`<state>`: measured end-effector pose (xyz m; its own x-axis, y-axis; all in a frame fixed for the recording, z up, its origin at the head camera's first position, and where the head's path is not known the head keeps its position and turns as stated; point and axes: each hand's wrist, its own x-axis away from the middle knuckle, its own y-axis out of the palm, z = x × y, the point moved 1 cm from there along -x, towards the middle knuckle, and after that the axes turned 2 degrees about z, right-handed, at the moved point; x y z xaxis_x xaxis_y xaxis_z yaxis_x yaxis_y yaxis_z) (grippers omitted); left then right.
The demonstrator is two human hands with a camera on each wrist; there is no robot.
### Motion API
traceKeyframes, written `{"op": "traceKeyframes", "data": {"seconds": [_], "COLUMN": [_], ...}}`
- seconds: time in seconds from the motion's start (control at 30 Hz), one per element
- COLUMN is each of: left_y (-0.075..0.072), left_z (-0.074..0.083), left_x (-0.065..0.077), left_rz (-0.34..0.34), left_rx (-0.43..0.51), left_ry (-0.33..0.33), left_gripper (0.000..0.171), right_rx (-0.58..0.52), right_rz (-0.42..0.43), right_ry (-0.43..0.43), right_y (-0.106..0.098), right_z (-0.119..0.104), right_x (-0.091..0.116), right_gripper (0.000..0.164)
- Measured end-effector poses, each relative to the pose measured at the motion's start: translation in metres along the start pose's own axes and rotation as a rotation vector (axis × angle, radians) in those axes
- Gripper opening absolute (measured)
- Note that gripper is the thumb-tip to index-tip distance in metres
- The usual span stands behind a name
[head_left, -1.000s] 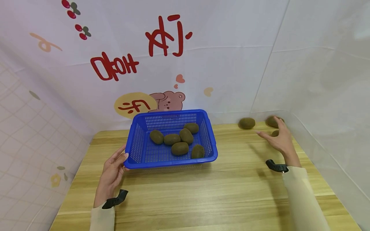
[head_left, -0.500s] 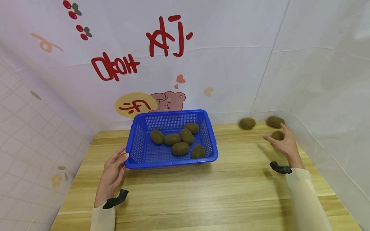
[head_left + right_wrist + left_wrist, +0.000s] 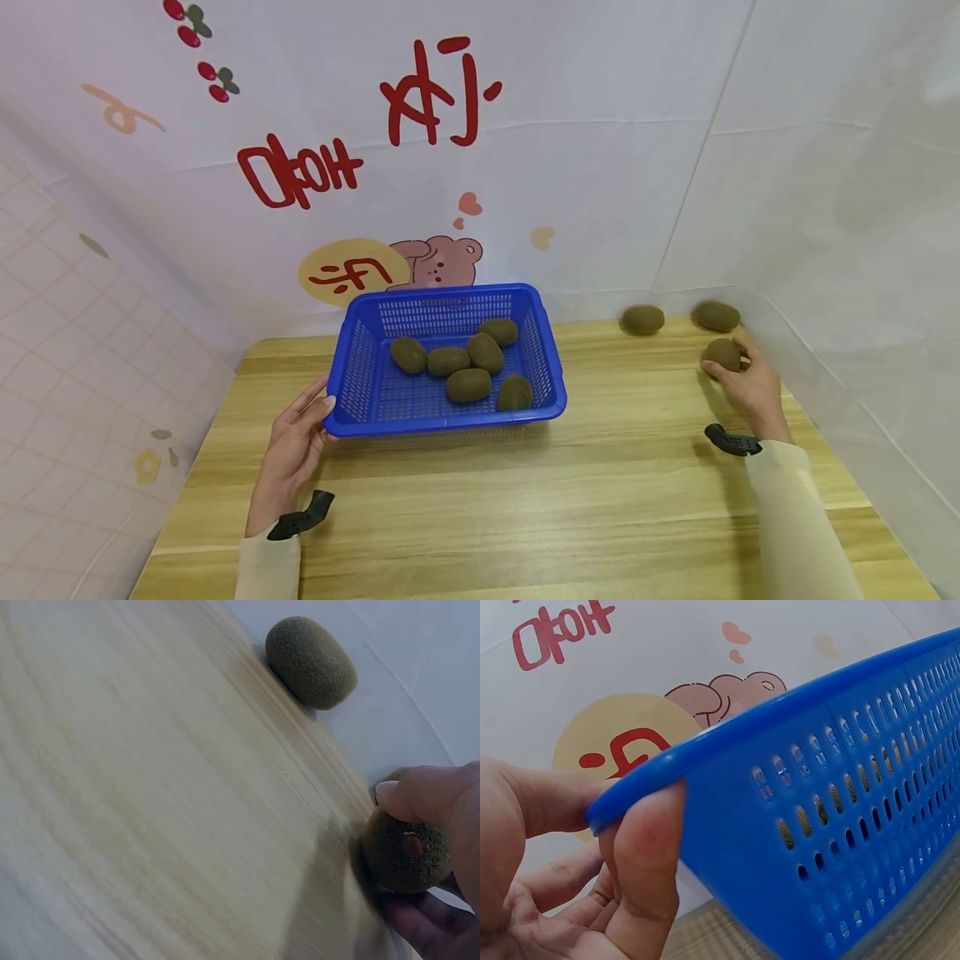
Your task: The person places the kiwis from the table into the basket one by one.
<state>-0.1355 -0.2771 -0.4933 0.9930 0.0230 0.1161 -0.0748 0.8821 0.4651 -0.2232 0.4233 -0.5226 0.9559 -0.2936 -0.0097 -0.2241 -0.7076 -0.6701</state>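
My left hand (image 3: 294, 442) grips the left front corner of a blue plastic basket (image 3: 442, 427); in the left wrist view the basket's rim (image 3: 727, 731) is pinched between thumb and fingers. Several brown kiwis (image 3: 468, 385) lie inside the basket. At the table's right side, my right hand (image 3: 756, 392) holds a kiwi (image 3: 722, 353) between thumb and fingers. The right wrist view shows this kiwi (image 3: 405, 851) end-on, low over or on the table; I cannot tell which. Behind it, two more kiwis (image 3: 642, 320) (image 3: 716, 316) rest along the back edge, one partly hidden in that wrist view.
The wooden table (image 3: 540, 508) meets a white printed curtain (image 3: 585, 167) at its back edge. Another white sheet (image 3: 847, 333) hangs close along the right edge, and a grid-patterned one (image 3: 82, 350) along the left.
My right hand has moved slightly right and toward me, and its spread fingers have closed around the front right kiwi. The left hand and basket have stayed in place.
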Motion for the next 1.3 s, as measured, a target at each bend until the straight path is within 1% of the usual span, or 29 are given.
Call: {"op": "traceKeyframes", "data": {"seconds": [0.23, 0.53, 0.8, 1.0, 1.13, 1.3], "left_y": [0.000, 0.001, 0.001, 0.000, -0.001, 0.000], "left_z": [0.001, 0.002, 0.003, 0.002, 0.002, 0.002], "left_x": [-0.001, 0.000, 0.000, 0.001, 0.000, -0.001], "left_rz": [0.004, 0.008, 0.010, 0.010, 0.002, -0.001], "left_rx": [-0.017, -0.027, -0.022, -0.009, -0.014, -0.014], "left_ry": [-0.010, -0.021, -0.023, -0.020, -0.021, -0.017], "left_gripper": [0.060, 0.062, 0.063, 0.063, 0.063, 0.064], "right_rx": [0.032, 0.000, -0.003, -0.026, -0.046, -0.061], "right_rz": [0.009, 0.003, -0.001, -0.039, -0.059, -0.064], "right_ry": [0.028, 0.044, 0.037, 0.056, 0.050, 0.027], "right_y": [-0.001, 0.000, 0.003, 0.005, 0.007, 0.010], "right_z": [0.002, 0.001, -0.006, -0.013, -0.019, -0.027], "right_x": [-0.001, 0.002, 0.004, 0.006, 0.008, 0.010], "right_gripper": [0.092, 0.093, 0.092, 0.095, 0.096, 0.092]}}
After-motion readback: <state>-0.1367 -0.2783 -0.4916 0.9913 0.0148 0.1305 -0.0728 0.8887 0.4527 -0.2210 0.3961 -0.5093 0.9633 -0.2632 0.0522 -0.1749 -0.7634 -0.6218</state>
